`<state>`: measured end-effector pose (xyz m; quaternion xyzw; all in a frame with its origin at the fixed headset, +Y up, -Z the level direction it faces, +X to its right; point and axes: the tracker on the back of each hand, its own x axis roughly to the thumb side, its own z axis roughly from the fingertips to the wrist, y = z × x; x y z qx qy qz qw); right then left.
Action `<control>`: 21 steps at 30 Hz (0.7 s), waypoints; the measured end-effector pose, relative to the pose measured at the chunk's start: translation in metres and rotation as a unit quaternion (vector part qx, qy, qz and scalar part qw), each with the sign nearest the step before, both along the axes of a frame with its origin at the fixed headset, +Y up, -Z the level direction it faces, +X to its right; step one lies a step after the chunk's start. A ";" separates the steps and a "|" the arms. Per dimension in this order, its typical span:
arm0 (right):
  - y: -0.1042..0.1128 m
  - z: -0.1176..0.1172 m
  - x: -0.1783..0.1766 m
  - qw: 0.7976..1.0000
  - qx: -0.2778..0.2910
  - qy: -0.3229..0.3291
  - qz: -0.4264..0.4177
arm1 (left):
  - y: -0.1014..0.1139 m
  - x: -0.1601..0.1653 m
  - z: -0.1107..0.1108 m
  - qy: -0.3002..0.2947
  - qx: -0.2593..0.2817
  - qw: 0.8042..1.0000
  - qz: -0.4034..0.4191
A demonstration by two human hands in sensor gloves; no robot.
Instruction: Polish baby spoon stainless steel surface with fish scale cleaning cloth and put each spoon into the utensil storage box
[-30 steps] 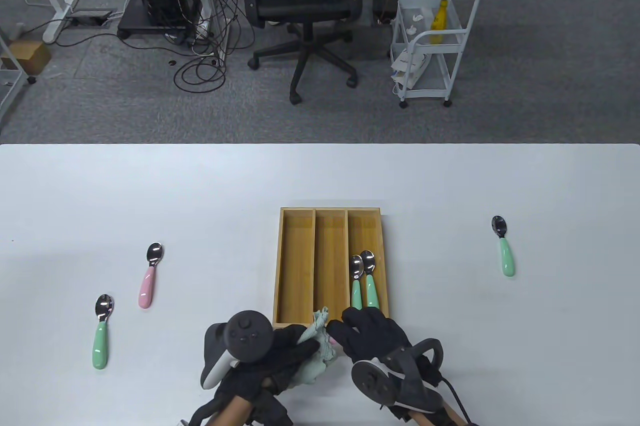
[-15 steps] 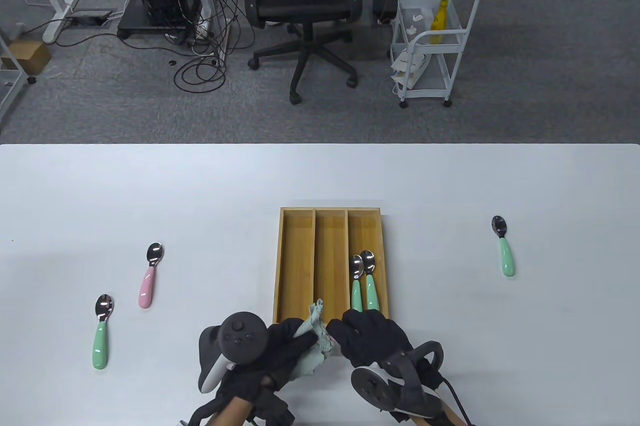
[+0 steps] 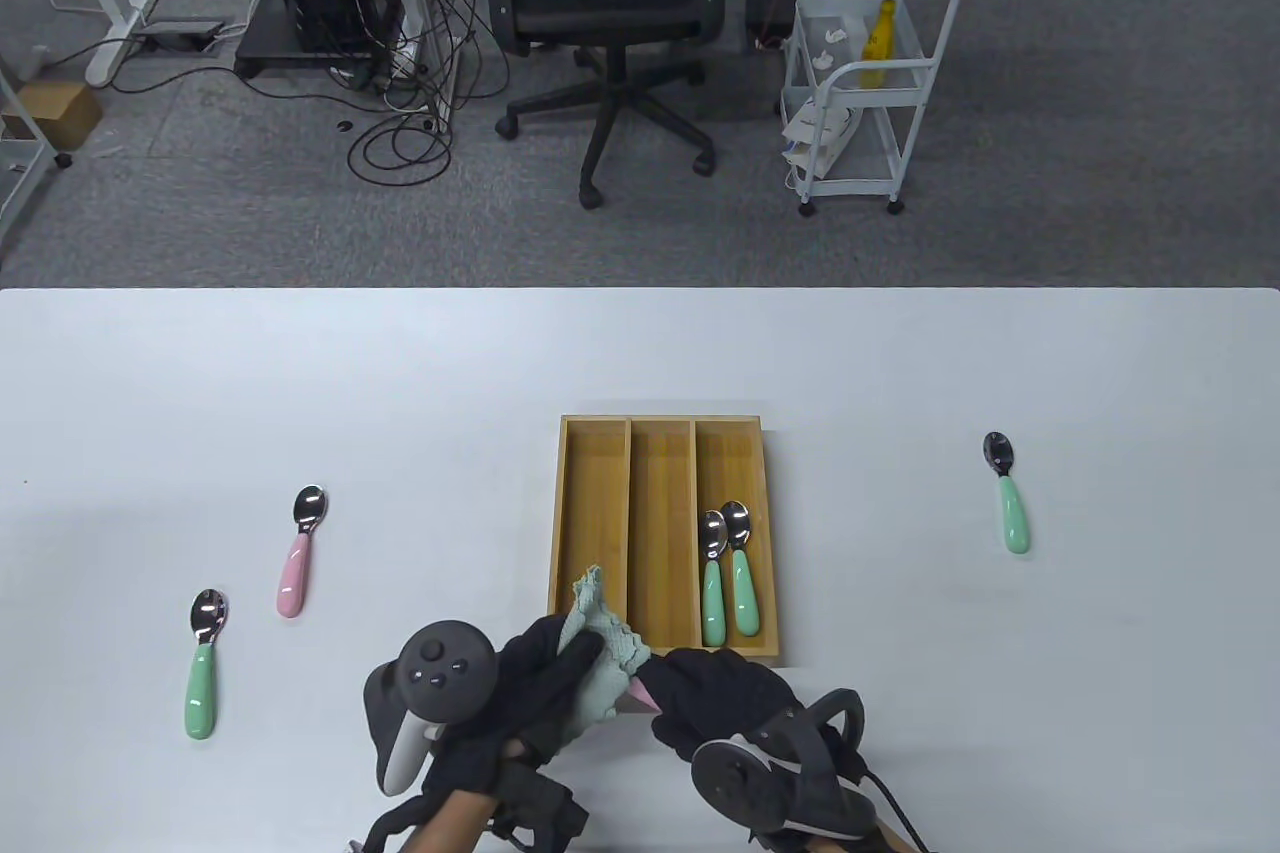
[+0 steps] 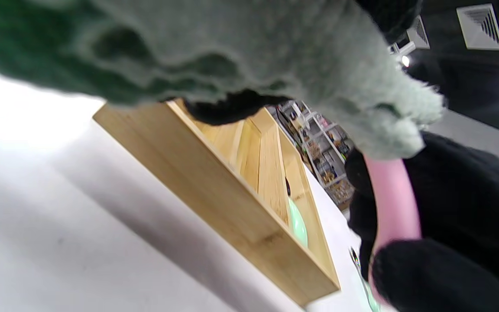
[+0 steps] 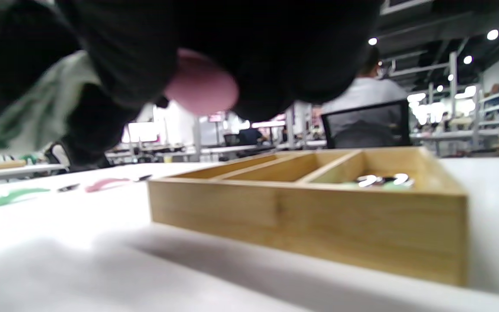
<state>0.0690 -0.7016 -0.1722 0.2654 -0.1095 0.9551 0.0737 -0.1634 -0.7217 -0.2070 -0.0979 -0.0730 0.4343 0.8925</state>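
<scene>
My left hand [image 3: 545, 683] grips a pale green cleaning cloth [image 3: 597, 650] at the near edge of the wooden storage box [image 3: 560, 533]. The cloth [image 4: 241, 56] wraps the bowl end of a pink-handled spoon [image 4: 391, 203], whose handle my right hand [image 3: 715, 698] grips. The pink handle [image 5: 202, 89] pokes out under the right fingers. Two green-handled spoons [image 3: 727, 573] lie in the box's right compartment. Loose on the table are a pink spoon [image 3: 298, 553] and a green spoon [image 3: 203, 658] at left, and a green spoon [image 3: 1008, 503] at right.
The box's left and middle compartments hold nothing. Beyond the far table edge stand an office chair [image 3: 605, 13] and a white cart [image 3: 865, 83]. A person sits in the background of the right wrist view.
Both hands moved left and slightly toward me with the cloth and spoon. The cloth's free corner now stands over the box's left compartment, and the two boxed spoons' handles show in full.
</scene>
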 end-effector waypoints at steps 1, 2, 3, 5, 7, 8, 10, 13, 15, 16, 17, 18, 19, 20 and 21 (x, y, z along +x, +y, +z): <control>0.000 -0.001 0.001 1.000 0.005 -0.004 0.004 | 0.000 0.002 0.001 -0.005 0.006 1.000 -0.010; 0.001 -0.002 0.003 1.000 0.009 -0.009 0.009 | 0.001 0.004 0.001 -0.011 0.012 1.000 -0.024; 0.002 -0.003 0.004 1.000 0.013 -0.013 0.012 | 0.001 0.007 0.002 -0.020 0.019 0.999 -0.042; 0.004 -0.003 0.006 0.999 0.022 -0.019 0.017 | 0.003 0.012 0.003 -0.039 0.025 0.997 -0.063; 0.006 -0.003 0.008 0.999 0.033 -0.024 0.022 | 0.002 0.016 0.004 -0.060 0.023 0.995 -0.077; 0.008 -0.003 0.008 0.999 0.038 -0.027 0.024 | 0.001 0.019 0.004 -0.073 0.018 0.994 -0.084; 0.008 -0.004 0.009 0.998 0.043 -0.029 0.027 | -0.001 0.025 0.005 -0.095 0.013 0.991 -0.095; 0.009 -0.003 0.009 0.998 0.051 -0.031 0.032 | -0.004 0.034 0.006 -0.130 0.001 0.985 -0.112; 0.009 -0.003 0.008 0.997 0.057 -0.030 0.040 | -0.005 0.038 0.006 -0.146 -0.008 0.982 -0.121; 0.008 -0.003 0.008 0.997 0.059 -0.029 0.044 | -0.006 0.039 0.006 -0.147 -0.011 0.981 -0.125; 0.008 -0.002 0.008 0.997 0.060 -0.029 0.046 | -0.006 0.039 0.007 -0.146 -0.011 0.981 -0.127; 0.007 -0.002 0.008 0.997 0.061 -0.029 0.048 | -0.006 0.039 0.007 -0.138 -0.007 0.982 -0.129; 0.008 -0.002 0.008 0.997 0.062 -0.029 0.047 | -0.005 0.037 0.006 -0.128 0.000 0.983 -0.131; 0.008 -0.002 0.008 0.997 0.062 -0.030 0.045 | -0.005 0.035 0.006 -0.116 0.006 0.985 -0.129; 0.009 -0.002 0.008 0.997 0.062 -0.031 0.042 | -0.004 0.032 0.005 -0.101 0.011 0.987 -0.122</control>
